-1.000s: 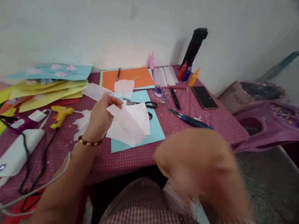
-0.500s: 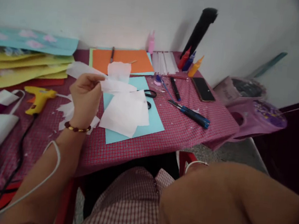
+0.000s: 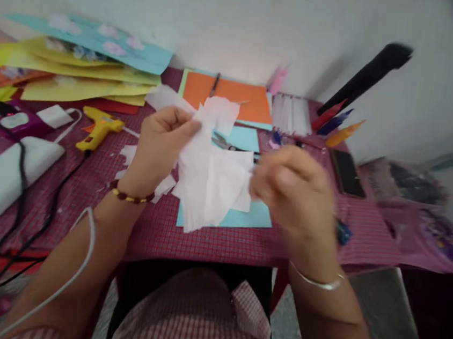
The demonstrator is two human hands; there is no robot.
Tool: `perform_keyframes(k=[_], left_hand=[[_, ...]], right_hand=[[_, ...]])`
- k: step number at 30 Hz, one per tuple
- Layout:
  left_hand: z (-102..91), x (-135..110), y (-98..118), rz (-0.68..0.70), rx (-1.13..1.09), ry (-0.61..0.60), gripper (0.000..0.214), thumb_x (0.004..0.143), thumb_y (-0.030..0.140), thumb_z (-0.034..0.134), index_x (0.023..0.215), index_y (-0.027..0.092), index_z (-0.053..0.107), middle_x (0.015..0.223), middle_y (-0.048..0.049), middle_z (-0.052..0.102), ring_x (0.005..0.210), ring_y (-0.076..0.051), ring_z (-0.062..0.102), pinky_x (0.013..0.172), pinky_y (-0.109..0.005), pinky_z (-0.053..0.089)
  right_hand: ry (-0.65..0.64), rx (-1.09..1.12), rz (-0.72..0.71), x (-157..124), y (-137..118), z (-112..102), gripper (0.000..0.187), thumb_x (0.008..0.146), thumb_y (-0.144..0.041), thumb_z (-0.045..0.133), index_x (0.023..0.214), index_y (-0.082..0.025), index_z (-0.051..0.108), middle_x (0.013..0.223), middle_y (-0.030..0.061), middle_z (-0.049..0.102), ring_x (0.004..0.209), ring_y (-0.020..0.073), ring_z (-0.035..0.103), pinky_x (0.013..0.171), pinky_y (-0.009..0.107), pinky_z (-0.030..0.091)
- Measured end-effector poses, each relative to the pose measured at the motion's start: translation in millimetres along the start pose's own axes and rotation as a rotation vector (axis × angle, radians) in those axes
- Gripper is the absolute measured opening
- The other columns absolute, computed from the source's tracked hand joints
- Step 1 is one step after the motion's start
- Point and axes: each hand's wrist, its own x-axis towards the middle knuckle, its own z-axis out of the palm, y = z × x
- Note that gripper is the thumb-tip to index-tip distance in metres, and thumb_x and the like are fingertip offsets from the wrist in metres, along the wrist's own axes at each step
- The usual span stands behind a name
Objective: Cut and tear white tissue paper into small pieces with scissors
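Note:
My left hand (image 3: 167, 141) pinches the upper edge of a thin white paper piece (image 3: 204, 183), which hangs down over other white sheets. Under these, a light blue sheet (image 3: 264, 216) shows along its edges. Scissors (image 3: 229, 145) lie on the blue sheet with their blades pointing left; their handles are hidden at my right hand. My right hand (image 3: 294, 193) is blurred, its fingers curled together just right of the white paper. Whether it holds anything cannot be made out. White scraps (image 3: 129, 154) lie beside my left wrist.
To the left are a yellow glue gun (image 3: 99, 129), a white power strip (image 3: 10, 179) and black cords. Yellow folded papers (image 3: 94, 75) are stacked behind. Orange paper (image 3: 235, 89), paint bottles (image 3: 343, 133) and a phone (image 3: 347, 173) stand or lie at the back and right.
My right hand has come up from below the table edge to beside the papers. The left hand has lifted a white piece, uncovering the scissor blades. The view has swung left.

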Motion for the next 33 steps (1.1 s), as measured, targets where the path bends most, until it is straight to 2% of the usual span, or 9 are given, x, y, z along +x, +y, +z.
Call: perform_keyframes(k=[3, 5, 7, 9, 13, 16, 20, 24, 33], left_hand=[[5.9, -9.1, -6.5, 0.033, 0.23, -0.117, 0.014, 0.077, 0.027, 0.072, 0.07, 0.017, 0.065, 0.059, 0.002, 0.059, 0.051, -0.009, 0.046, 0.044, -0.021, 0.032], [9.0, -13.3, -11.8, 0.075, 0.359, -0.183, 0.013, 0.076, 0.029, 0.072, 0.069, 0.019, 0.067, 0.057, 0.0009, 0.058, 0.05, -0.011, 0.044, 0.043, -0.022, 0.03], [10.9, -15.9, -16.3, 0.094, 0.411, -0.256, 0.015, 0.075, 0.032, 0.072, 0.068, 0.02, 0.067, 0.057, 0.0005, 0.058, 0.051, -0.012, 0.046, 0.044, -0.022, 0.032], [12.4, -17.0, -20.7, 0.031, 0.365, -0.304, 0.021, 0.08, 0.038, 0.067, 0.067, 0.021, 0.067, 0.054, 0.0005, 0.056, 0.049, -0.012, 0.047, 0.043, -0.022, 0.034], [16.6, -15.6, -32.7, -0.242, 0.064, -0.362, 0.042, 0.089, 0.051, 0.049, 0.066, 0.02, 0.067, 0.047, -0.0015, 0.054, 0.039, -0.013, 0.049, 0.04, -0.024, 0.039], [18.7, -13.8, -41.9, -0.344, 0.003, -0.346, 0.033, 0.082, 0.045, 0.062, 0.062, 0.019, 0.065, 0.047, -0.0007, 0.054, 0.039, -0.012, 0.05, 0.039, -0.023, 0.04], [17.2, -13.6, -48.8, -0.276, 0.087, -0.351, 0.022, 0.077, 0.035, 0.07, 0.063, 0.019, 0.066, 0.048, 0.0011, 0.055, 0.042, -0.01, 0.049, 0.041, -0.019, 0.038], [15.5, -15.1, -49.6, -0.197, 0.094, -0.361, 0.012, 0.073, 0.029, 0.074, 0.067, 0.02, 0.068, 0.058, 0.0013, 0.06, 0.047, -0.008, 0.052, 0.045, -0.018, 0.041], [21.8, -19.1, -31.7, -0.041, 0.271, -0.298, 0.008, 0.071, 0.026, 0.07, 0.067, 0.021, 0.065, 0.053, 0.002, 0.055, 0.045, -0.011, 0.049, 0.042, -0.019, 0.037]], right_hand=[[0.054, -0.041, -0.105, 33.2, 14.9, -6.6, 0.034, 0.082, -0.049, 0.068, 0.1, -0.02, 0.059, 0.084, 0.0002, 0.056, 0.072, 0.0117, 0.051, 0.067, 0.027, 0.046], [-0.026, -0.041, -0.056, 47.7, 30.0, -6.6, 0.04, 0.077, -0.048, 0.071, 0.101, -0.019, 0.058, 0.092, 0.0027, 0.058, 0.078, 0.0124, 0.052, 0.07, 0.027, 0.045], [-0.085, -0.025, -0.011, 52.8, 44.4, -4.4, 0.039, 0.071, -0.044, 0.076, 0.093, -0.019, 0.057, 0.084, 0.0, 0.055, 0.072, 0.0114, 0.049, 0.064, 0.025, 0.042], [-0.073, 0.025, 0.041, 50.7, 54.7, -2.1, 0.032, 0.073, -0.042, 0.073, 0.086, -0.019, 0.055, 0.074, -0.0031, 0.052, 0.064, 0.0099, 0.046, 0.058, 0.023, 0.038], [0.041, 0.133, 0.08, 43.5, 60.6, -2.1, 0.023, 0.075, -0.037, 0.067, 0.079, -0.019, 0.053, 0.068, -0.0053, 0.049, 0.058, 0.0081, 0.042, 0.055, 0.022, 0.035], [0.084, 0.132, 0.069, 43.7, 58.6, -3.8, 0.018, 0.073, -0.032, 0.066, 0.077, -0.02, 0.054, 0.068, -0.0051, 0.05, 0.059, 0.0086, 0.043, 0.057, 0.022, 0.036], [0.143, 0.045, 0.034, 44.9, 59.5, -3.9, 0.007, 0.075, -0.026, 0.06, 0.08, -0.02, 0.059, 0.071, -0.003, 0.054, 0.062, 0.0106, 0.045, 0.058, 0.024, 0.035], [0.169, 0.028, 0.008, 43.3, 62.8, -3.8, 0.008, 0.075, -0.024, 0.057, 0.079, -0.021, 0.062, 0.07, -0.0026, 0.056, 0.06, 0.0106, 0.044, 0.056, 0.024, 0.033], [0.183, 0.101, 0.072, 41.1, 60.5, -0.1, 0.012, 0.077, -0.029, 0.062, 0.083, -0.021, 0.057, 0.064, -0.0056, 0.046, 0.055, 0.0094, 0.037, 0.051, 0.023, 0.029]])
